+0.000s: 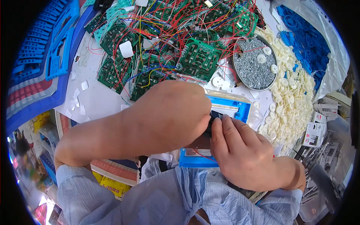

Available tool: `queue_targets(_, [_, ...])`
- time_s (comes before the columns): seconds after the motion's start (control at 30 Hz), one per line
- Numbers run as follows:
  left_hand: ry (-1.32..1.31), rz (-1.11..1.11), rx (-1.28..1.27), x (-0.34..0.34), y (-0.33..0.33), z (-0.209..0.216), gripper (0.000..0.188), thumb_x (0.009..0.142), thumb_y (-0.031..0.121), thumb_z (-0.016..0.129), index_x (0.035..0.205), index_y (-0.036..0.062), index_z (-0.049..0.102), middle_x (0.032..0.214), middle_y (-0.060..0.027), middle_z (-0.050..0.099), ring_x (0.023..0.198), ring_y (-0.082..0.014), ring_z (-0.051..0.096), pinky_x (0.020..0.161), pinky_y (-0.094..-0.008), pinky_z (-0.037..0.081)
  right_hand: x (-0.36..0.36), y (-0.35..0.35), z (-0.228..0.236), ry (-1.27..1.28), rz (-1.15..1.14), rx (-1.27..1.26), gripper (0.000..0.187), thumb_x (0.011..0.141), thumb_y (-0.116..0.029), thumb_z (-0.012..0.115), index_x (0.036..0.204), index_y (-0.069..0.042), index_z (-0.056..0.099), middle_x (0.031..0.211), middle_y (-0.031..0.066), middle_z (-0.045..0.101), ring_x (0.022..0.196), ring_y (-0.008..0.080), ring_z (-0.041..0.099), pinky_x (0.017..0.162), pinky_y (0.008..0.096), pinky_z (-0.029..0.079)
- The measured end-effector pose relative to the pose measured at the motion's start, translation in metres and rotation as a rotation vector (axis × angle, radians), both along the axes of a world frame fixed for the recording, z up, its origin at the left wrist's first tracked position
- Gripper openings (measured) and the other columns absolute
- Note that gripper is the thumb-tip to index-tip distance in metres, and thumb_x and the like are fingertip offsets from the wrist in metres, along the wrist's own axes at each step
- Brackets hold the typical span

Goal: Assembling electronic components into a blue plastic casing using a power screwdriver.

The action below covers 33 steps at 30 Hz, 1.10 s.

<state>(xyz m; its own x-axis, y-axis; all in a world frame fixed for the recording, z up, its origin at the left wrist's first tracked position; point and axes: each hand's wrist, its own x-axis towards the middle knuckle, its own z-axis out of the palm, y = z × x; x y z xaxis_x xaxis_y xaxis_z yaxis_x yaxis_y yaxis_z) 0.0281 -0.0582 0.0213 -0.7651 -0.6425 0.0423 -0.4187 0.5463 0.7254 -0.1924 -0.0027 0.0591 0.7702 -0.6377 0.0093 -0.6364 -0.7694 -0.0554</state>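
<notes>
My left hand is closed in a fist, its back turned up, over a blue plastic housing. A small black part shows between it and my right hand. My right fingers are bent and bunched together against that black part. Its kind is unclear, as both hands cover most of it. The housing has a pale panel inside its far end and a thin red wire near its close end; its middle is hidden under my hands.
Green circuit boards with tangled wires heap at the back. To the right stand a round tin of screws, a spread of cream plastic discs and a bag of blue parts. Blue plastic frames fill a crate at left.
</notes>
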Motion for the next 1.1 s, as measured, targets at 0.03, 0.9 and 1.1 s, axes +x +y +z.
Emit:
queue_targets(0.03, [-0.014,0.014,0.049,-0.002,-0.005,0.000,0.010,0.085,0.011,0.068,0.082,0.0011,0.068,0.076,-0.0131,0.064,0.072,-0.0341,0.064,0.066,-0.0437,0.050,0.001,0.001,0.002,0.036,0.002,0.002,0.039,0.077,-0.013,0.071,0.111,0.007,0.070,0.104,0.0200,0.072,0.090,0.0276,0.072,0.064,0.0312,0.060])
queue_targets(0.9, [-0.161,-0.157,0.161,-0.019,-0.030,0.000,0.015,0.084,0.014,0.066,0.077,0.0009,0.068,0.076,-0.0189,0.066,0.074,-0.0395,0.066,0.068,-0.0477,0.052,-0.001,-0.004,-0.001,0.025,0.028,0.063,0.041,0.076,-0.013,0.070,0.110,0.009,0.067,0.102,0.0211,0.070,0.087,0.0296,0.072,0.067,0.0318,0.059])
queue_targets(1.1, [-0.150,-0.118,0.184,-0.021,-0.028,-0.003,0.016,0.086,0.013,0.063,0.076,0.0001,0.065,0.078,-0.0196,0.065,0.075,-0.0404,0.065,0.069,-0.0497,0.052,-0.005,-0.012,0.000,-0.030,0.047,0.126,0.041,0.077,-0.012,0.072,0.112,0.009,0.065,0.103,0.0200,0.069,0.087,0.0304,0.070,0.069,0.0343,0.059])
